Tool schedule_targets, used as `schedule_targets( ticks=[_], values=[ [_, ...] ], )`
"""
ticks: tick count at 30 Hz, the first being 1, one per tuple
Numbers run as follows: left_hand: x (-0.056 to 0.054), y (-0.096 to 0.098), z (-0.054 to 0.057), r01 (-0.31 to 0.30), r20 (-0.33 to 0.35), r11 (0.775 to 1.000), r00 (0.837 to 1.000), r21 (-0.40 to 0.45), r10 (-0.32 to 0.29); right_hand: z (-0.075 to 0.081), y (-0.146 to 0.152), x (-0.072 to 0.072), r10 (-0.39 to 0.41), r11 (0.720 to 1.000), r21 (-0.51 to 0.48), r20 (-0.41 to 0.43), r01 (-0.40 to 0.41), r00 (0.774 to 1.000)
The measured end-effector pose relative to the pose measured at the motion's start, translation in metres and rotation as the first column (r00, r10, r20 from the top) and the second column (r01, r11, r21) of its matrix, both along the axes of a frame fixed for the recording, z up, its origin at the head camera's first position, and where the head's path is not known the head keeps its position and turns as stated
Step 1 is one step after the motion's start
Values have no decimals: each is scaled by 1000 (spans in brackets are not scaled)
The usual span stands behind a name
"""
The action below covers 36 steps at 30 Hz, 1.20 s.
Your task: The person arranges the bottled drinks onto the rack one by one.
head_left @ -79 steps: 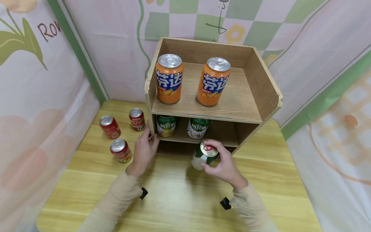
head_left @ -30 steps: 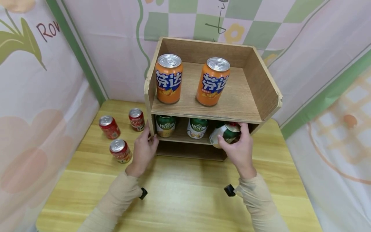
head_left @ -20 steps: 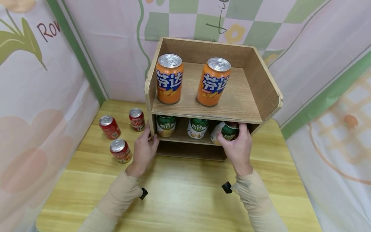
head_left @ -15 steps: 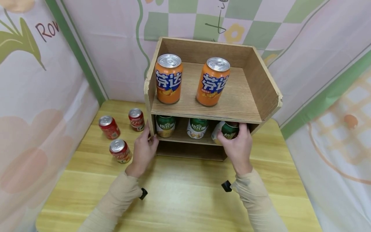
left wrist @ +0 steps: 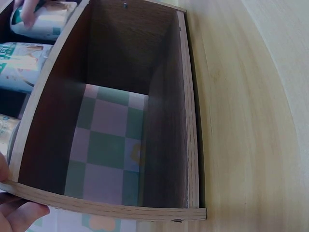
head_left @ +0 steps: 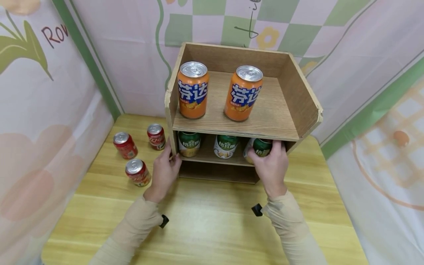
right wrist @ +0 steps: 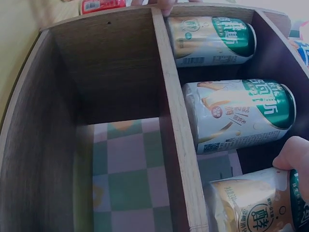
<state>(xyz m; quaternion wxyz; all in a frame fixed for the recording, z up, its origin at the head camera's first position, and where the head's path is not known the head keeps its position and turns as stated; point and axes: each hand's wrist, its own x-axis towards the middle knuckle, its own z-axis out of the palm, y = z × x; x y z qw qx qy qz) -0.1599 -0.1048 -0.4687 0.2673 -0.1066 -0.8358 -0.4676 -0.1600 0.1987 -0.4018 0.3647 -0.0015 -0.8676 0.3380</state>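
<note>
Gripping a green-and-white can (head_left: 262, 148) right of frame centre, inside the wooden rack (head_left: 299, 99), middle tier, with right hand (head_left: 273, 165); pinching the rack's left edge with left hand (head_left: 163, 170); reaching beneath the top board (head_left: 215, 114), beside a matching can (head_left: 226, 148); no longer holding it out front, as earlier.

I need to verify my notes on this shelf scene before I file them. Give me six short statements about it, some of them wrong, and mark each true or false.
1. Three red cans stand on the table. True.
2. The left hand holds one of the red cans. False: it grips the side of the wooden shelf unit.
3. The right hand grips a green and white can at the middle level. True.
4. That can is the only one there. False: two more green and white cans stand beside it.
5. Two orange cans stand upright on the top level. True.
6. The orange cans touch each other. False: a gap separates them.
</note>
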Motion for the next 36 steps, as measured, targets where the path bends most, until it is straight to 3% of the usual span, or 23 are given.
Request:
schedule_targets(
  ticks=[13, 36],
  values=[
    [0, 1, 1, 0, -4, 1000, 1000, 1, 0, 1, -2, -1, -75, 997, 24, 46, 74, 996],
    [0, 0, -2, 0, 11, 1000, 1000, -9, 0, -6, -3, 4, -42, 999, 7, 8, 41, 999]
  ],
)
